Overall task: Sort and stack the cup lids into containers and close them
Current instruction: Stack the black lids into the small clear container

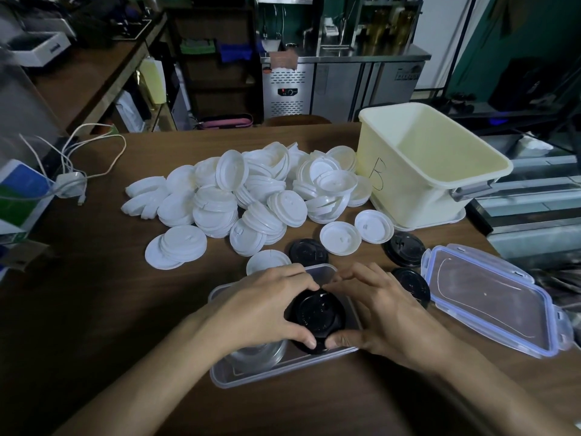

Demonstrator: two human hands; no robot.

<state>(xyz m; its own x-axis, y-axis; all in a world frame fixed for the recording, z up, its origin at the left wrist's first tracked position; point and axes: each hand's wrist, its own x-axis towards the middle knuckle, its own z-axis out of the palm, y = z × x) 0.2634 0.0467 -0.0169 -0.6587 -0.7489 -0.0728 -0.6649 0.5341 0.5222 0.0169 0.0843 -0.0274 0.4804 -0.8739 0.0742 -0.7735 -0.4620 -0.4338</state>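
— Wooden table (94, 309) in a dim shop kitchen, seen from the person's head.
— What's on it?
— Biggest is a heap of white lids (251, 190) across the far middle. Just beside it on the right stands a cream bin (408, 184) marked B, with nothing visible inside. At near right a clear clip lid (490, 303) lies flat. Nearest is a shallow clear container (239, 372), open.
— And the hands?
— Both are over the container. Left hand (264, 306) and right hand (383, 306) curl round a black stack (317, 316) of lids, fingertips at its far edge and thumbs at its near edge. The stack is in the container's right half; I cannot tell whether it touches the floor. Clear lids (261, 354) lie in the left half. Three loose black lids (308, 251) sit on the table just beyond.
— How should it go down?
— My judgement: lower it straight and level, snug beside the clear lids but not riding on them. Release the thumbs last so it doesn't fan out. Keep its top below the rim, or the clip lid won't shut.
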